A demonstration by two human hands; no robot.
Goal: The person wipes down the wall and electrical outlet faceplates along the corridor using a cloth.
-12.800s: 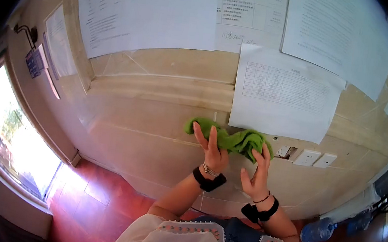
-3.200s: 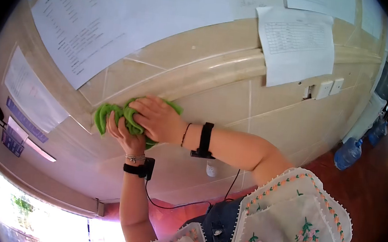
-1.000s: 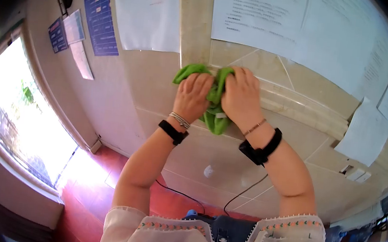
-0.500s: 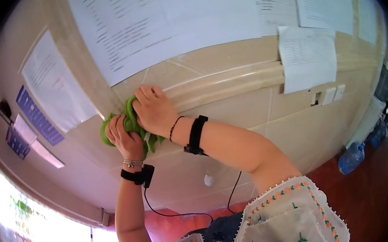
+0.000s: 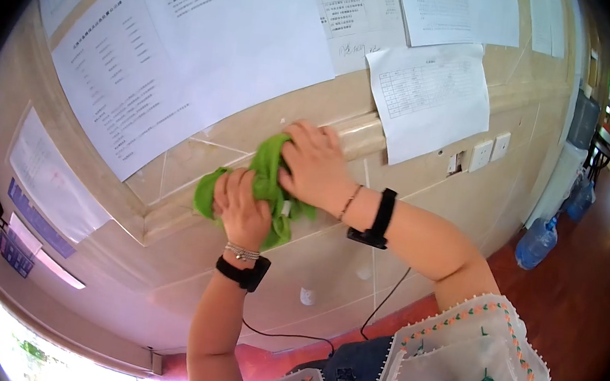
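From here the cloth [image 5: 268, 163] looks bright green and bunched, a pale tag [image 5: 287, 208] showing, against the wall trim [image 5: 175, 212]; left hand [image 5: 245, 210] and, at its two o'clock, right hand [image 5: 318, 171] have fingers clamped on it.

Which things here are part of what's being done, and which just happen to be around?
Part of it:
green cloth
left hand and right hand, both on it
wall moulding

Just around:
printed sheets on the wall
white wall plates
nearer blue bottle

Blown-out daylight from the lower-left opening [image 5: 4, 334], fisheye bowing, dark corners.
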